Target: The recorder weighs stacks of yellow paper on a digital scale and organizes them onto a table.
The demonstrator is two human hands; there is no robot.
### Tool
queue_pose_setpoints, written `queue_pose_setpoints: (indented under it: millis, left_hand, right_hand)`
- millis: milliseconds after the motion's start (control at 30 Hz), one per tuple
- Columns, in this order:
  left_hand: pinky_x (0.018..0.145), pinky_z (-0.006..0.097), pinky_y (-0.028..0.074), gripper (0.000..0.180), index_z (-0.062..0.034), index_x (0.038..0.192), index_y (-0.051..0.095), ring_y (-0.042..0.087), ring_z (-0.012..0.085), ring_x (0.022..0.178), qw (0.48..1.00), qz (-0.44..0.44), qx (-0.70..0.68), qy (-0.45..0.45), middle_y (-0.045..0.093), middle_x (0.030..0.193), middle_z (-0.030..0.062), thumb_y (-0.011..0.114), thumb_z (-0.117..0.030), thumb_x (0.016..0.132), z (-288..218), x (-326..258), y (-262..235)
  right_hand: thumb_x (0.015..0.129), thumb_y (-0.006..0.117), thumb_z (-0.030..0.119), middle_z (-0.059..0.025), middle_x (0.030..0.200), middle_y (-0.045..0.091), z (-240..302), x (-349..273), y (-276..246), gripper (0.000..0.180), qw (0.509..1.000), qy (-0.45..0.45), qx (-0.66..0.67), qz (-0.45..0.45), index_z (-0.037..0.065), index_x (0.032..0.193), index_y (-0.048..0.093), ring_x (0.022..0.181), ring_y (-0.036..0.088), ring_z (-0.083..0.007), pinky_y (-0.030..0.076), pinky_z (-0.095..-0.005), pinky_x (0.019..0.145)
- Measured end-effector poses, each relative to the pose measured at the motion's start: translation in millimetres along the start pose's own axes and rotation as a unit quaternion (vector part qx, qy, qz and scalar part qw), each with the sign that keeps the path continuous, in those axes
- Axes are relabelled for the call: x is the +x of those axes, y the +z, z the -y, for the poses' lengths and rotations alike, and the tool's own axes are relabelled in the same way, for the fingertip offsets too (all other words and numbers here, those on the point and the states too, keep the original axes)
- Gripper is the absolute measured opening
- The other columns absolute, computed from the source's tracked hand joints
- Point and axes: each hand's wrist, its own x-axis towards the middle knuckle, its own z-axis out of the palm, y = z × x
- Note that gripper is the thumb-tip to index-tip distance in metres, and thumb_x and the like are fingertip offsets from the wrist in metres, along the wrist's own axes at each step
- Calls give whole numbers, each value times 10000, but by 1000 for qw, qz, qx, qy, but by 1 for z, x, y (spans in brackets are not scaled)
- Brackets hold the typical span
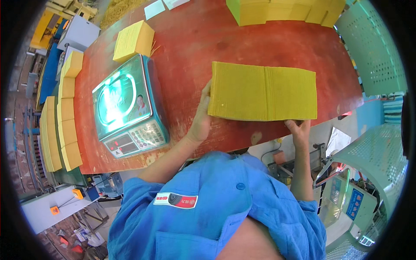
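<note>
Two stacks of yellow paper lie edge to edge as one long block, with a seam near the middle. My left hand is closed against the block's left end, its fingers partly hidden behind it. At the near edge, toward the right, my right hand grips the block, thumb showing and the other fingers mostly underneath. The block is over the near part of the red table; whether it touches the top I cannot tell. To the left stands a digital weighing scale with a shiny, bare metal pan.
Behind the scale sits another yellow paper stack. More yellow stacks line the far right edge. Rows of yellow blocks run along the table's left side. White sheets lie at the far edge. Green perforated guards stand at right.
</note>
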Motion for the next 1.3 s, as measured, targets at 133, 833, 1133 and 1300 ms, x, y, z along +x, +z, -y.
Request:
queue_pose_setpoints:
  millis: [133, 833, 1133, 1300]
  left_hand:
    - [1127, 343, 289, 521, -74, 1514, 271, 365, 183, 1360, 990, -46, -137, -1, 376, 1489, 66, 323, -327, 1062, 4, 8, 1]
    - [952, 332, 459, 613, -65, 1458, 424, 547, 185, 1192, 935, 157, 299, -107, 570, 1342, 106, 630, -293, 927, -161, 133, 40]
    - [1039, 378, 433, 625, -69, 1417, 431, 559, 203, 1192, 976, 100, 30, -192, 575, 1314, 80, 716, -209, 879, -114, 180, 40]
    - [1016, 390, 443, 501, -59, 1387, 471, 556, 208, 1197, 962, 60, -34, -263, 585, 1311, 61, 625, -253, 952, -94, 212, 61]
  right_hand:
    - [760, 825, 147, -85, 1140, 635, 2, 1, 3, 538, 999, 15, 24, -25, -15, 1201, 564, 1083, 610, -200, 491, -351, 928]
    - [943, 613, 408, -122, 1376, 519, 51, 73, -2, 674, 945, 154, 287, -23, 39, 1450, 366, 1254, 511, -240, 432, -393, 1028]
    - [967, 567, 440, -108, 1339, 590, 24, 146, -27, 564, 905, 283, 305, 88, 41, 1362, 520, 1194, 581, -211, 460, -363, 1011]
    - [987, 530, 445, -129, 1376, 556, 11, 170, -47, 583, 916, 290, 268, 71, 24, 1387, 483, 1212, 571, -213, 460, -366, 1005]
